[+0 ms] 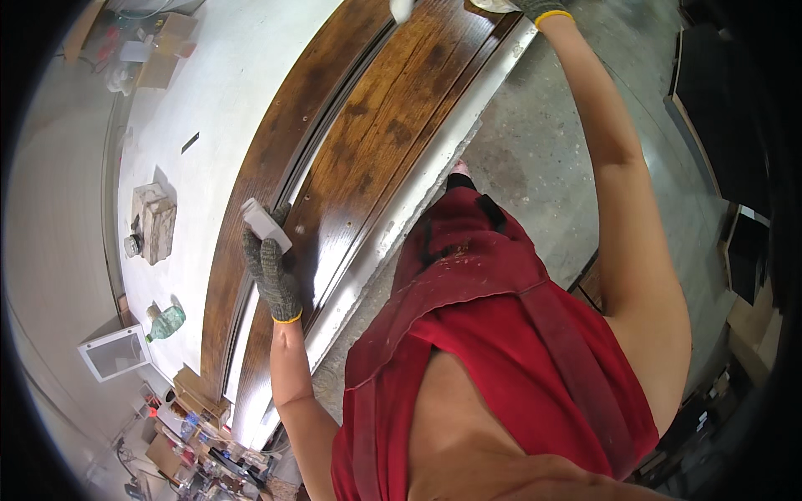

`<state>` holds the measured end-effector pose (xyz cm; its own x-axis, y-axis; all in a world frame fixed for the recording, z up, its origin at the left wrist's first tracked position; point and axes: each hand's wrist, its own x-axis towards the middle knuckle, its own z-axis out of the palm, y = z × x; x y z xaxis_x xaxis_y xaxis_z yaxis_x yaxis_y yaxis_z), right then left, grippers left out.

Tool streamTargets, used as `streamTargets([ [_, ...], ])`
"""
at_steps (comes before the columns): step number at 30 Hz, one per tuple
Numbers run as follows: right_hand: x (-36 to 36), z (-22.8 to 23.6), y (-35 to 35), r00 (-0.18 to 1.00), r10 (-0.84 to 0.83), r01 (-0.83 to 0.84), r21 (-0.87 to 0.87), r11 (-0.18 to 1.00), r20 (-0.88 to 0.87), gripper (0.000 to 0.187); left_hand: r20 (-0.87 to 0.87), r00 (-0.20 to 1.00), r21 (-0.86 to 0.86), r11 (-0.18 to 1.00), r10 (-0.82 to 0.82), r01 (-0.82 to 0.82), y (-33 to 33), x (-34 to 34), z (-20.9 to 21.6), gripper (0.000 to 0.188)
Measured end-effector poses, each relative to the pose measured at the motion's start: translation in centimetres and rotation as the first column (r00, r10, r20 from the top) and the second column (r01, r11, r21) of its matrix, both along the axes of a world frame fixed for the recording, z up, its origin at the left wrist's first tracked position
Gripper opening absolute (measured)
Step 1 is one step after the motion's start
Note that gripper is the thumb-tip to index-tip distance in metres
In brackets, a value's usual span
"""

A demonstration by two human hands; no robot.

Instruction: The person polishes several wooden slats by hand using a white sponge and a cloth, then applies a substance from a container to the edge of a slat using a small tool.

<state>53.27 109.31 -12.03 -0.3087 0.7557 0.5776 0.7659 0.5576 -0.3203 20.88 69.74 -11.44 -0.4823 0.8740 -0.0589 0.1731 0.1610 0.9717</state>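
Note:
My left hand (277, 282), in a grey knit glove with a yellow cuff, is closed around a small white rectangular block (266, 225). It is over the long dark-brown wood-grain boards (359, 159), which lie side by side with a dark grooved strip between them. At the top edge, my right hand (545, 8) wears a matching glove. Most of its fingers are cut off by the frame. Beside it on the far end of the board is a whitish, cloth-like thing (494, 4); whether I hold it cannot be seen.
The boards lie on a white table (209, 100) with a rough near edge. On it stand a marbled box (154, 221) and a green plastic bottle (167, 322). Another white object (402, 8) touches the top edge. Cluttered boxes (180, 451) fill the lower left. Concrete floor (535, 125) lies to the right.

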Motion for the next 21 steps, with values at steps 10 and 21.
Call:
streamTargets([
  [10,-14.9,-3.5,-27.2,0.775,0.608,-0.620,-0.026,0.784,-0.172,0.054,-0.017,0.997,0.093,0.993,0.069,-0.068,-0.1,-1.9,-1.7,0.065],
  [21,-15.9,-1.5,-27.9,0.633,0.584,-0.708,-0.076,0.702,-0.509,0.055,0.192,0.981,0.315,0.946,0.015,-0.076,2.1,5.3,0.8,0.061],
])
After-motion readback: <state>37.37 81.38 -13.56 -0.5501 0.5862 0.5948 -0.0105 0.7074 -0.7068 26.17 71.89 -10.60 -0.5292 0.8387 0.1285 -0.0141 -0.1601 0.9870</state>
